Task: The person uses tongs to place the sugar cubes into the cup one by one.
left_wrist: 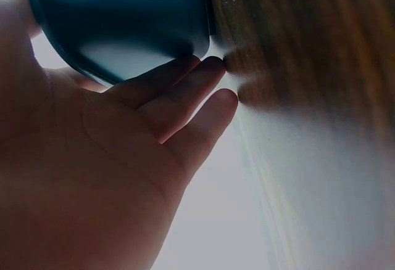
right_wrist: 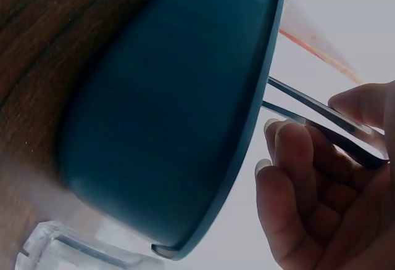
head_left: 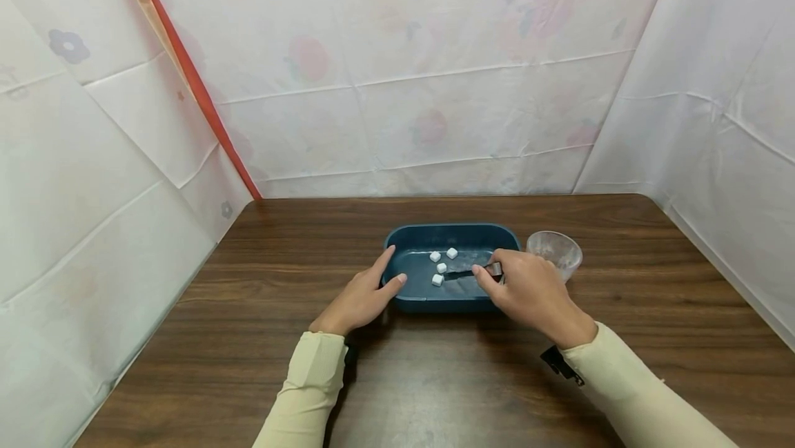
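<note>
Tongs [head_left: 460, 274] reach into the blue tray [head_left: 448, 306], their long axis running nearly side to side, roughly along the tray's own length. Their tips point left and a little toward the person, and the bent end lies to the right, under the right hand [head_left: 533, 292]. That hand pinches the tongs between thumb and fingers; in the right wrist view the two slim arms stand apart and pass beyond the tray's rim, which hides the tips.

Seen from the head, the tips end just beside two of the four white cubes [head_left: 437, 280] on the tray floor, the nearest one and the one behind it; whether they touch either cannot be told. The other two cubes sit farther back.

The left hand [head_left: 359, 296] lies at the tray's left end, thumb and index finger spread apart at the rim, thumb over the near corner. In the left wrist view its other fingers stretch along the outside of the wall.

The tray lies lengthwise across the brown table [head_left: 261, 296], parallel to the far edge. Right of it, near the right hand, stands a clear cup [head_left: 555, 248], mouth up.
</note>
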Tool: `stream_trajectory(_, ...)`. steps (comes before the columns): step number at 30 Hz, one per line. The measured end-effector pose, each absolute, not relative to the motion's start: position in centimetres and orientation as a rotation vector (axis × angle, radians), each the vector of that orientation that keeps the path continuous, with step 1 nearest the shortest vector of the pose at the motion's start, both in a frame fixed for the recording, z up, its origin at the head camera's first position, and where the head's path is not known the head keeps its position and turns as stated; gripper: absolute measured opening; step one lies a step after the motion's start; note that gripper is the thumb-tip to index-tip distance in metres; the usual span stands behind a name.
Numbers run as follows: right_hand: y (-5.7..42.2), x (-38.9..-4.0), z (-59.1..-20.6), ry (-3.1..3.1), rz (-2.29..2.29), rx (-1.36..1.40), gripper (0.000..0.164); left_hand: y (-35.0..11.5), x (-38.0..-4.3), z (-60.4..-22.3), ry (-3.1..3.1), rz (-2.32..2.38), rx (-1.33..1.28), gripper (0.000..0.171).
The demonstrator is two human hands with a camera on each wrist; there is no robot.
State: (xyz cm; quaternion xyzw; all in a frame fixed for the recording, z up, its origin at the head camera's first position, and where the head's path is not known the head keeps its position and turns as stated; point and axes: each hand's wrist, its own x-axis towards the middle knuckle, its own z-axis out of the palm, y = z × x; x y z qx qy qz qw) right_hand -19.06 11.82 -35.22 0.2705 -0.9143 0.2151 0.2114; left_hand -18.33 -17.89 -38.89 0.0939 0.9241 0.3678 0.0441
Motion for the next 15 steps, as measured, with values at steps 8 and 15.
stream_trajectory(8, 11.62, -19.03, -35.69, -2.513, 0.582, 0.777, 0.026, -17.87, -18.28, -38.87, 2.821, 1.116, 0.278, 0.072)
stream_trajectory(15, 11.4, -19.06, -35.93, -2.486, 0.594, 0.805, 0.024, -17.81, -18.25, -38.77, 2.817, 1.124, 0.274, 0.072)
